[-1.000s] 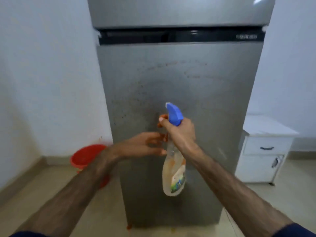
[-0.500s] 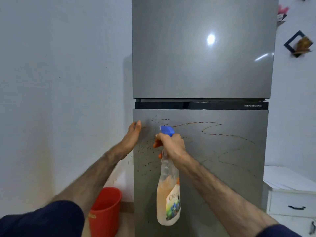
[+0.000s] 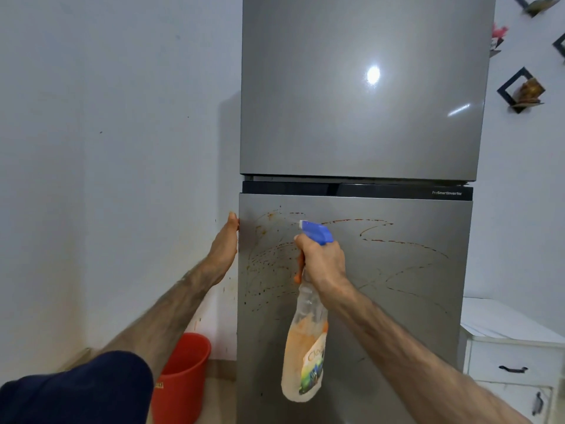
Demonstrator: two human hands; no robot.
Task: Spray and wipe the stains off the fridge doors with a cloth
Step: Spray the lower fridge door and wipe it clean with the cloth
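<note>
A tall grey two-door fridge fills the middle of the head view. Its lower door [image 3: 397,301] carries brown-red streaks and specks [image 3: 275,255] across the upper part; the upper door [image 3: 360,117] looks clean. My right hand [image 3: 321,258] grips a clear spray bottle [image 3: 305,356] with orange liquid and a blue trigger head, nozzle aimed at the stains on the upper left of the lower door. A faint mist shows at the nozzle. My left hand [image 3: 224,249] rests flat against the lower door's left edge, fingers up. No cloth is visible.
A red bucket [image 3: 180,377] stands on the floor left of the fridge, against the white wall. A white cabinet [image 3: 510,356] with a drawer sits to the right. Small black wall shelves [image 3: 519,90] with ornaments hang at upper right.
My view has tilted up, bringing the upper door into sight. My left hand left the bottle and went to the door's left edge. The bottle rose toward the stains.
</note>
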